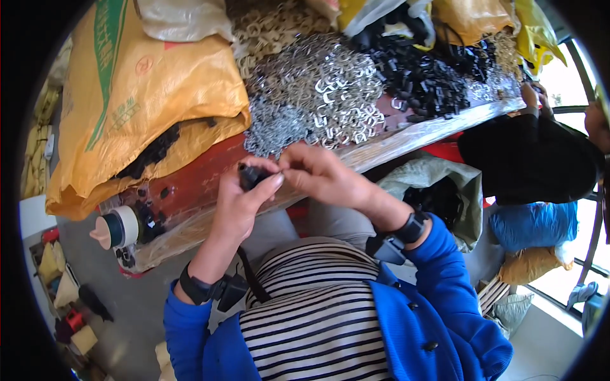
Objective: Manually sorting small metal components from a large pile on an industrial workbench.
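My left hand (238,200) is closed around a small black plastic-looking piece (251,176), just over the front edge of the table. The fingertips of my right hand (324,178) are pinched together beside the left thumb, at the end of that piece. Whatever sits between them is hidden or too small to make out. Just beyond my hands lies a heap of small grey metal pieces (276,126). Next to it spreads a pile of shiny U-shaped metal pieces (346,95), and a pile of black parts (422,76) lies farther right.
An orange woven sack (165,89) with black parts in its mouth covers the table's left. A white-and-green cup-like container (121,227) stands at the left end. An open pale sack (467,184) is right of my knees. Another person (527,155) in black sits at the far right.
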